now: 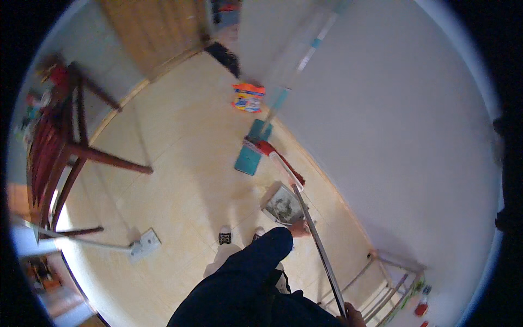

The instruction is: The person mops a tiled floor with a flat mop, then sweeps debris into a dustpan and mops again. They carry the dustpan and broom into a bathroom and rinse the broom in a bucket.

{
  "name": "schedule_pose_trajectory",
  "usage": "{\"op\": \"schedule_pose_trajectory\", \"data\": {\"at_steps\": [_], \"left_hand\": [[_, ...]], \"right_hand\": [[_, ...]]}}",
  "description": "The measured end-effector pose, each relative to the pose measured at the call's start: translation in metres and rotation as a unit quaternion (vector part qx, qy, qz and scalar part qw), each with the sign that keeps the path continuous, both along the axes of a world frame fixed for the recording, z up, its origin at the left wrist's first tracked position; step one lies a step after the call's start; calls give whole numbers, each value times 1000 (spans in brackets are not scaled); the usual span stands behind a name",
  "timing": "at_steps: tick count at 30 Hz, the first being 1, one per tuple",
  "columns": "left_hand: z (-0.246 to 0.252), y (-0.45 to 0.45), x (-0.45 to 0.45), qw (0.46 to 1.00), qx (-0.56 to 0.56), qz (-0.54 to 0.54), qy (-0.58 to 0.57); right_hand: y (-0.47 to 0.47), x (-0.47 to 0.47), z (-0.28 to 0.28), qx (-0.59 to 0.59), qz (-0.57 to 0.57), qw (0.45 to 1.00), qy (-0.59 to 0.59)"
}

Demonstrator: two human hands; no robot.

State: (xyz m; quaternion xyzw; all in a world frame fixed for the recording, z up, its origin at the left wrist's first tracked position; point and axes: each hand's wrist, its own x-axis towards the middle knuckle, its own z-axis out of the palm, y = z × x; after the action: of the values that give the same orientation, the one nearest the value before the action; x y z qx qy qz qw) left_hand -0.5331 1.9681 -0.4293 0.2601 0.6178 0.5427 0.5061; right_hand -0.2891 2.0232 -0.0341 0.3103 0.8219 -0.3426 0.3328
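Observation:
My left hand (300, 229), at the end of a dark sleeve, is closed at the near edge of a grey dustpan (282, 204) and appears to grip it. Grey dust or debris lies inside the pan. At the bottom right, my right hand (354, 315) grips the metal handle of a broom (322, 249). This handle passes in front of my left hand. The broom's white head with red bristles (295, 171) is above the dustpan in the picture and partly covers the teal head of a flat mop (248, 160).
The mop's pole (304, 61) leans along the wall (388, 122). An orange packet (249, 98) lies by the skirting. To the left is a dark red chair (61, 143); below it, a white flat base (145, 245) with a pole. A rack (384, 282) stands lower right.

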Motion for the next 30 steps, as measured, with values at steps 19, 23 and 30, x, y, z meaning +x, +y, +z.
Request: {"op": "schedule_pose_trajectory", "data": {"at_steps": [19,23,30], "left_hand": [[44,-533,-206,907,-230,348,61],[30,-596,-221,794,-269,490,-239],[60,-566,-364,882,-145,437,-104]], "right_hand": [[-97,-342,-60,-238,-4,968,-78],[-144,-413,-66,-196,7,979,-57],[-186,-510,-54,-177,44,982,-48]]}}
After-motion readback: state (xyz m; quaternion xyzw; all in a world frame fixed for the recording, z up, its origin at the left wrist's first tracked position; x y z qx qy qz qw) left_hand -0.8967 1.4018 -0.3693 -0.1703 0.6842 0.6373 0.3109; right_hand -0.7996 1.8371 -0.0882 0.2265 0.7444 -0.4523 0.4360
